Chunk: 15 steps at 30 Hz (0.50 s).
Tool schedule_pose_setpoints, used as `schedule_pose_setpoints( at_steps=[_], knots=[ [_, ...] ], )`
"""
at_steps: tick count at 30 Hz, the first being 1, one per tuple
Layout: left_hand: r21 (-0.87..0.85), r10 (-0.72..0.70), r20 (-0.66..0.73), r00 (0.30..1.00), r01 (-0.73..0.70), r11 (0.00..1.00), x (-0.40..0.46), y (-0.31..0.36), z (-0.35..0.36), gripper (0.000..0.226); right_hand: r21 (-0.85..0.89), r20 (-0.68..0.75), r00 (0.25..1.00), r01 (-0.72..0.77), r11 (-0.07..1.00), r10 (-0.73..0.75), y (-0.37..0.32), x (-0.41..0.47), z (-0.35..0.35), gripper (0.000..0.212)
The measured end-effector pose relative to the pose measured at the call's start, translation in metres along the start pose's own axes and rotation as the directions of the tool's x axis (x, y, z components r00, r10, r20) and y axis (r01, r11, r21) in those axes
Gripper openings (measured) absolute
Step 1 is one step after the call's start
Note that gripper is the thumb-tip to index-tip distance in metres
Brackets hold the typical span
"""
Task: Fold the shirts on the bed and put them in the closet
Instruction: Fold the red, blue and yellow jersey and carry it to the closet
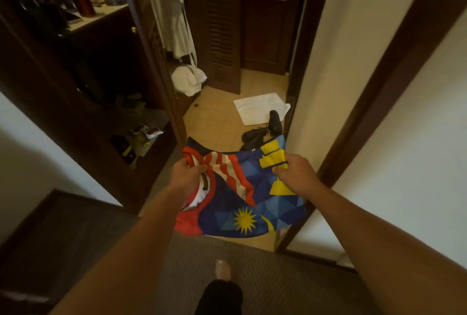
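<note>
Folded shirt point(242, 196): blue, with red-white stripes, yellow blocks and a yellow sun and crescent. Held in the air at the frame's centre, flat and roughly level, above the line where carpet meets tile. It appears folded into a compact rectangle; a red-trimmed opening, collar or armhole, shows at its 9 o'clock edge.

Left hand point(188, 175): fingers curled round the shirt's 9 o'clock edge at that red trim, thumb on top. Right hand point(294, 175): fingers pinching the 3 o'clock edge beside the yellow blocks. Judgement: the two-sided grip keeps the fold taut and level so the layers do not slip apart while carried.

Person's leg and bare foot point(223, 270) at 6 o'clock, on the carpet, pointing toward the doorway ahead.

Closet point(106, 67): dark wood, open, from 9 to 11 o'clock of the shirt. Lower shelf holds small packets and dark items; the interior is too dim to tell more. Judgement: this is the likely destination, and the shirt is near it but not yet inside.

Beyond, at 12 o'clock: white robe point(177, 11) hanging, white bundle point(188, 79) beneath it on the tile floor point(219, 117), louvred door point(219, 24) behind. White towel point(260, 107) flat on the tile at 1 o'clock, black shoes point(262, 130) next to it, just beyond the shirt's far edge.

Stage: folding of this shirt done, stowing pending.
</note>
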<state>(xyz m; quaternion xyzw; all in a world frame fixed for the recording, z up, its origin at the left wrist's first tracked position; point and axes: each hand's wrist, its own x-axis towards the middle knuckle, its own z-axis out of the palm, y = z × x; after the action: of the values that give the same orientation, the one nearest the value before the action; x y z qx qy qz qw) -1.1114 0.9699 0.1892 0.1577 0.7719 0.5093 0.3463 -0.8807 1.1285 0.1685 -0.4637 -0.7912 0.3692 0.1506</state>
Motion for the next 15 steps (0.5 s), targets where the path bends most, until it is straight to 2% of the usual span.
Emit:
schedule_pose_setpoints(
  at_steps=[7,10,15],
  knots=[
    [-0.011,0.015,0.027,1.000,-0.014,1.000,0.141,0.050,-0.001,0.018,-0.019,-0.018,1.000,0.020,1.000,-0.020,-0.032,0.143,0.015,0.022],
    [0.021,-0.012,0.050,0.999,0.011,1.000,0.212,0.079,-0.011,0.030,0.043,-0.064,0.998,-0.010,0.999,0.012,-0.057,0.207,0.026,0.023],
    [0.067,-0.004,0.079,0.997,-0.001,0.998,0.297,0.120,-0.019,0.033,0.120,-0.117,0.990,-0.067,0.990,0.082,-0.083,0.277,0.039,0.022]
  ],
)
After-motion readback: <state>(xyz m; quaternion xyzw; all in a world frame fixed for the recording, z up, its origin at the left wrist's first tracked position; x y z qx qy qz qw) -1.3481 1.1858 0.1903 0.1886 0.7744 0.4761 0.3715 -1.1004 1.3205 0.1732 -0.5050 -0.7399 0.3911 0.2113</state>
